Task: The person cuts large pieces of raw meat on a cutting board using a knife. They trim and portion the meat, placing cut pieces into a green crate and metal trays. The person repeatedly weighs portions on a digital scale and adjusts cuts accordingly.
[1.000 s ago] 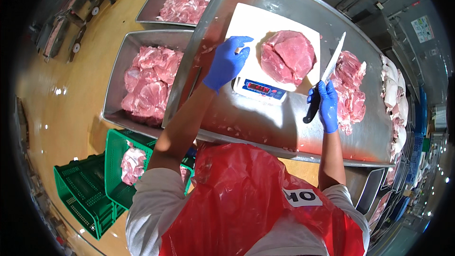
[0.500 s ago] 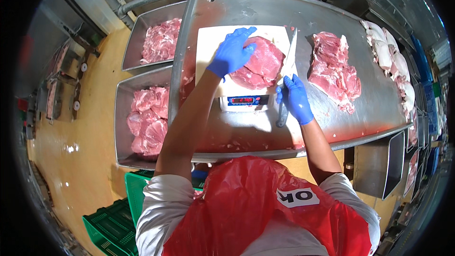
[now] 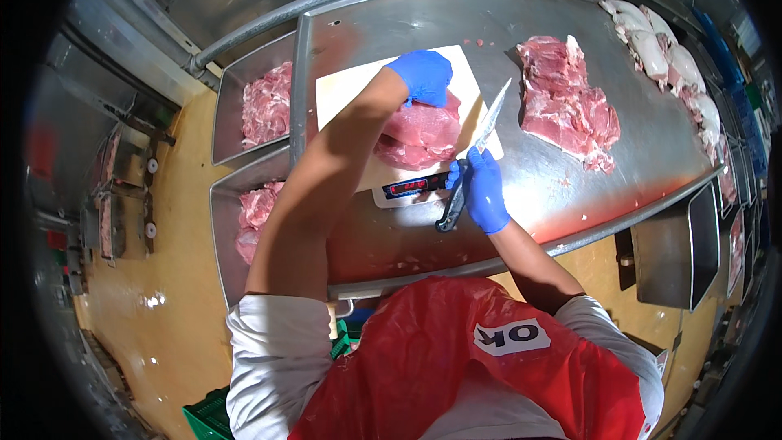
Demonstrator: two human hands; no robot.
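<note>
- While the blue-gloved right hand (image 3: 487,195) is grasping a long knife with a narrow steel blade and a dark handle (image 3: 452,209), the blue-gloved left hand (image 3: 425,78) is arching over the far side of a thick, rounded, pinkish-red cut of meat (image 3: 419,137) and touching it.
- From where I am standing, the left fingertips are hiding from view, so I cannot tell whether they are gripping the cut or only lying against it.
- The rounded cut is sitting on a square white board (image 3: 349,88), on top of a white weighing scale with a dark blue panel (image 3: 407,187); its display is glowing red.
- The knife's blade is pointing away from the person, crossing the board's right edge, near the cut but apart from it.
- To the right, a broad, flat slab of red meat with pale fat (image 3: 564,102) is lying directly on the grey steel table (image 3: 391,33).
- Pale-skinned pieces of meat (image 3: 658,50) are crowding the table's far right.
- Two grey metal tubs (image 3: 230,114) are standing along its left side, both holding pink meat.
</note>
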